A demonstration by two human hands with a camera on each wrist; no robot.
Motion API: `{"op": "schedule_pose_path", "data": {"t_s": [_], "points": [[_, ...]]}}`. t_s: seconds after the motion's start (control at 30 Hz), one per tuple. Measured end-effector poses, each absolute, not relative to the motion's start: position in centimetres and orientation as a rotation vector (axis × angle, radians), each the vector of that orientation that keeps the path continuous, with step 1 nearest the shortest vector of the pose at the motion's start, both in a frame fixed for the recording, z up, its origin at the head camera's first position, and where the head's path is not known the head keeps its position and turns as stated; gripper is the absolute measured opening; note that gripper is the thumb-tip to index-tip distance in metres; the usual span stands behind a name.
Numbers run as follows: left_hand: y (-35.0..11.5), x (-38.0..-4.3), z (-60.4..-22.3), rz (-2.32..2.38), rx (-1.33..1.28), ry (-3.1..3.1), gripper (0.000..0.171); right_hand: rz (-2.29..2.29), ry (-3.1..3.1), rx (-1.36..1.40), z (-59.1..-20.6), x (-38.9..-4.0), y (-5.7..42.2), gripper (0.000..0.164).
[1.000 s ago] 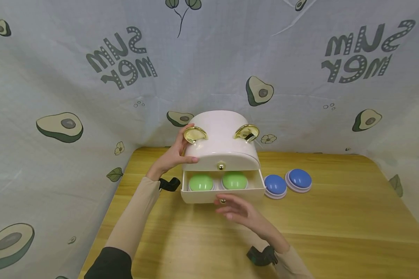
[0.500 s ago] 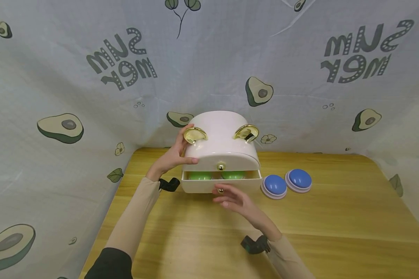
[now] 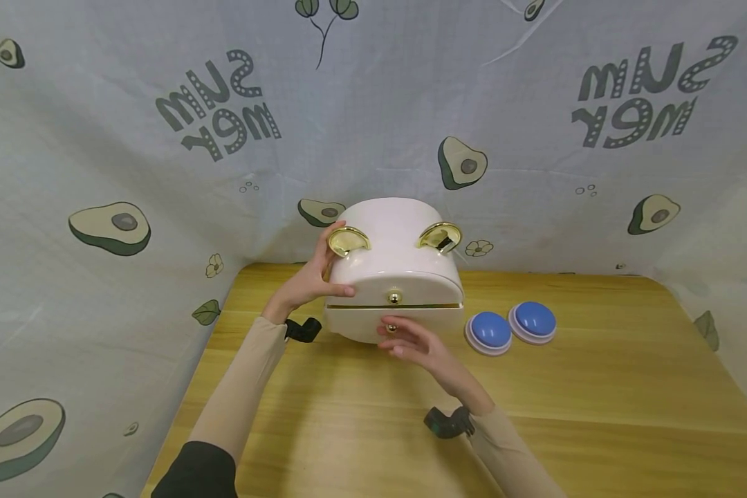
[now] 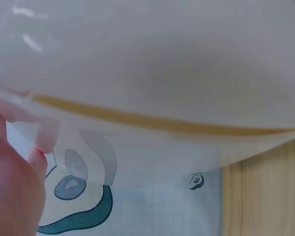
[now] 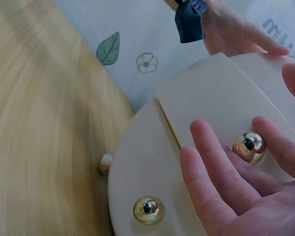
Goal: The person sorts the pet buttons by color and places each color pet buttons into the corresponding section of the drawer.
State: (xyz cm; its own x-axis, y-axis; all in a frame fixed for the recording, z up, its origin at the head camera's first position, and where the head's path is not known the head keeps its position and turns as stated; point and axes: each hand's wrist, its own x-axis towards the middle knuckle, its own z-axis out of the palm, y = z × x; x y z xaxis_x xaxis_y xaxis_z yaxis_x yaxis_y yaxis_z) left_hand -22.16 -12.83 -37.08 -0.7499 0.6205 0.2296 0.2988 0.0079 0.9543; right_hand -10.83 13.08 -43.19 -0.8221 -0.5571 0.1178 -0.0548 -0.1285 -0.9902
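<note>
- Grips white box (image 3: 389, 221) at its side with left hand (image 3: 306, 282).
- Straddles gold knob (image 5: 249, 147) of drawer (image 3: 353, 322) with loosely extended right hand (image 3: 418, 347), near blue buttons (image 3: 491, 329).

wooden table (image 3: 597, 387) | white drawer box (image 3: 389, 242) | two blue buttons (image 3: 490, 330) (image 3: 535, 319)

Left hand (image 3: 305, 285): rests on the side of the white box (image 3: 391, 211).
Right hand (image 3: 425, 350): fingers at the lower drawer (image 3: 352, 322) knob (image 3: 391, 328).
Blue buttons (image 3: 491, 329): two, on wooden table (image 3: 604, 373), right of box.
</note>
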Motion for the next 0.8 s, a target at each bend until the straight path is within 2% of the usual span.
{"op": "schedule_pose_path", "data": {"t_s": [0.2,0.5,0.8], "points": [[-12.9,-22.2,-37.3,1.793,0.966,2.049,0.124,-2.034,1.812,-0.67,-43.4,-11.4,12.9,0.051],[-12.8,-21.9,-37.2,1.811,0.993,2.071,0.114,-2.048,1.808,-0.661,-43.5,-11.7,12.9,0.05],[-12.6,-21.8,-37.3,1.806,0.965,2.092,0.115,-2.041,1.815,-0.649,-43.3,-12.0,13.0,0.05]]}}
